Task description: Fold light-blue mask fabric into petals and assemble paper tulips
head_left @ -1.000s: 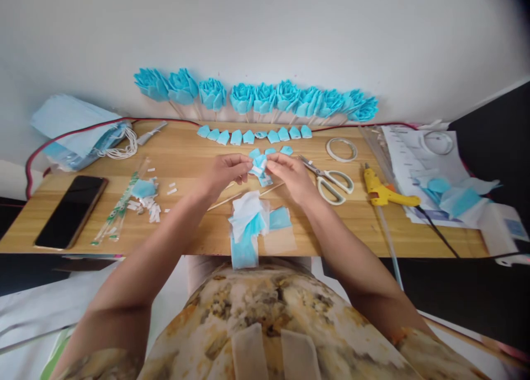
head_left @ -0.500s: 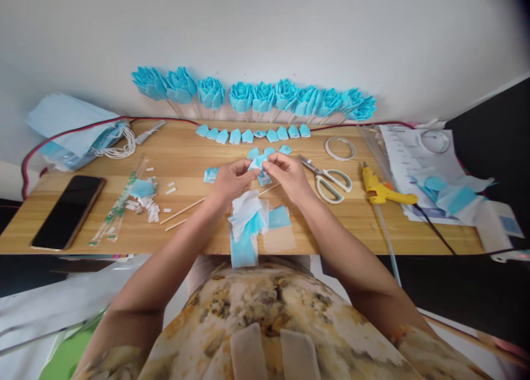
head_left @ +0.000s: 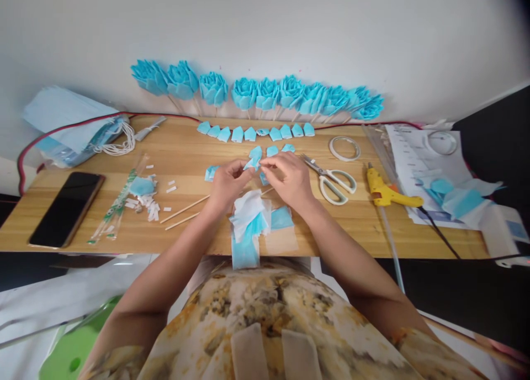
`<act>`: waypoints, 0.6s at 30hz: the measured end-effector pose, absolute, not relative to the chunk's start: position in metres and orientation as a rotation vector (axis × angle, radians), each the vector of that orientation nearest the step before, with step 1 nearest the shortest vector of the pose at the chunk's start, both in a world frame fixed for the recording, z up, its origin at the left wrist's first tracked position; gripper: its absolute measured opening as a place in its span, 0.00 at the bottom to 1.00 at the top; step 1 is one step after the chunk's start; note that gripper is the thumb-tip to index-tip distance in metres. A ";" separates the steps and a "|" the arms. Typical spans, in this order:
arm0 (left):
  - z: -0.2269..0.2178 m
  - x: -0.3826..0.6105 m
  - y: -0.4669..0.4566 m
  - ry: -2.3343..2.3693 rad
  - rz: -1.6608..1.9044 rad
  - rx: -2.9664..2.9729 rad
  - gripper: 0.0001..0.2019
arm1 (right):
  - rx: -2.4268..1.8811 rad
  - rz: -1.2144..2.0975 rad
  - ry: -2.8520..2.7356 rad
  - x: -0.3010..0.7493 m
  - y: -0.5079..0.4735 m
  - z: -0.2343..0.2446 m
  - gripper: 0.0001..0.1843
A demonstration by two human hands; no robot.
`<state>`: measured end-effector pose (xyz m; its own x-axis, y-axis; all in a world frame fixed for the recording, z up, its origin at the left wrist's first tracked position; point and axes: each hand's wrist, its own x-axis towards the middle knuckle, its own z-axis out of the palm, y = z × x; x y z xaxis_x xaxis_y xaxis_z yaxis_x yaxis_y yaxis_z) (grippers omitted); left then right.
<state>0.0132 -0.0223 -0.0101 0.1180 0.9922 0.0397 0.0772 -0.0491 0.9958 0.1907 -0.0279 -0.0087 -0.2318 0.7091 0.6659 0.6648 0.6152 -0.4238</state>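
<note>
Over the middle of the table, my left hand [head_left: 229, 182] is closed in a pinch on a small light-blue fabric petal [head_left: 251, 163]. My right hand [head_left: 287, 177] pinches at the petal's right edge, its fingertips touching it. Just beyond the hands lie more blue petals [head_left: 272, 151], and a long row of them [head_left: 237, 134] runs further back. Another folded blue piece [head_left: 211, 173] rests left of my left hand. Below the hands are crumpled white and blue fabric scraps [head_left: 248, 220] and two thin wooden sticks [head_left: 184, 206], partly hidden by my left arm.
Several blue fabric flowers on sticks [head_left: 244, 94] lean against the wall. To the right are scissors [head_left: 331, 182], a tape roll [head_left: 345, 148] and a yellow glue gun [head_left: 383, 189]. On the left lie a phone [head_left: 66, 210], white snippets [head_left: 153, 211] and a stack of masks [head_left: 74, 123].
The petal between my fingers has turned and now looks narrower, its right edge at my right fingertips. My right hand has shifted slightly. The whole view has moved a little.
</note>
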 end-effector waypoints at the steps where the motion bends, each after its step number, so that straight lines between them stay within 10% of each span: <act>1: -0.011 0.012 -0.022 1.151 1.116 1.368 0.11 | -1.084 0.057 -1.957 0.191 -0.028 -0.009 0.05; 18: -0.005 0.008 -0.024 1.061 1.064 1.275 0.11 | -1.112 0.437 -1.856 0.190 -0.033 0.000 0.10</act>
